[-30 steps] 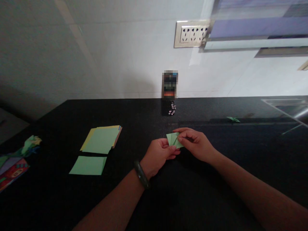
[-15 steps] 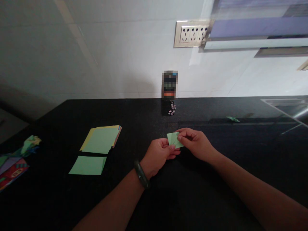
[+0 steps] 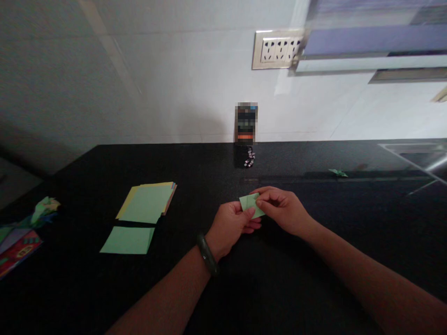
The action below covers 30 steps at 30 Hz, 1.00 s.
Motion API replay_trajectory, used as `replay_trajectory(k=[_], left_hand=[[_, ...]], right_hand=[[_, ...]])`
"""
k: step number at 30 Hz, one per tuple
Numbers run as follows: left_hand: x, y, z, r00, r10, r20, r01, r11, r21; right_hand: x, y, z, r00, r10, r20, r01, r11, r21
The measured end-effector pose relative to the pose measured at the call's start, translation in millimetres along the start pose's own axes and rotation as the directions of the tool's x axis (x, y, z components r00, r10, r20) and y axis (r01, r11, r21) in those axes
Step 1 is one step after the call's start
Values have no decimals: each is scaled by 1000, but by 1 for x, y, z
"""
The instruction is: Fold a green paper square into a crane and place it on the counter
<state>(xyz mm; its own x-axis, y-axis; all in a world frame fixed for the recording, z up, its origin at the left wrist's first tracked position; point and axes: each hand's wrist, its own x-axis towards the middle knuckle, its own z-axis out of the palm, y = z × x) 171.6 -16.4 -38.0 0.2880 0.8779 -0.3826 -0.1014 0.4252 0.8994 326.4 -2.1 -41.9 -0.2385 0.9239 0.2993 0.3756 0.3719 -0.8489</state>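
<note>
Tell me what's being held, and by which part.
A small folded light-green paper piece: the left hand pinches its lower edge, the right hand its right side.

Green paper [image 3: 249, 201]: partly hidden by left hand [image 3: 233, 224] and right hand [image 3: 283, 210]. Upright object [image 3: 246, 123]: pixelated. Red packet [image 3: 21, 255]: cut off, left edge. Tiny green item [image 3: 338, 173]: detail indistinct.

The place looks like a kitchen, seemingly in a home. A glossy black stone-like table [image 3: 192, 177] runs along a wall of large pale tiles [image 3: 174, 83], which carries a silver-framed rectangular socket plate [image 3: 277, 50]; at right lies a shiny metal-edged fixture [image 3: 401, 147], whether sink or hob unclear.
</note>
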Motion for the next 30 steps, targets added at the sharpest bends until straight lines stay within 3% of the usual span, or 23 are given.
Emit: replay_trajectory(k=[5, 24, 27, 30], left_hand=[[0, 0, 0, 1000, 16, -21, -16, 1000, 1], [1, 0, 2, 996, 49, -70, -46, 998, 50], [2, 0, 1, 996, 58, -69, -54, 997, 62], [2, 0, 1, 996, 69, -63, -64, 995, 81]], right_hand=[[1, 3, -3, 999, 29, 44, -31, 998, 59], [1, 9, 0, 998, 70, -4, -70, 998, 8], [1, 6, 0, 990, 142, 4, -142, 986, 82], [3, 0, 1, 957, 291, 4, -282, 924, 258]])
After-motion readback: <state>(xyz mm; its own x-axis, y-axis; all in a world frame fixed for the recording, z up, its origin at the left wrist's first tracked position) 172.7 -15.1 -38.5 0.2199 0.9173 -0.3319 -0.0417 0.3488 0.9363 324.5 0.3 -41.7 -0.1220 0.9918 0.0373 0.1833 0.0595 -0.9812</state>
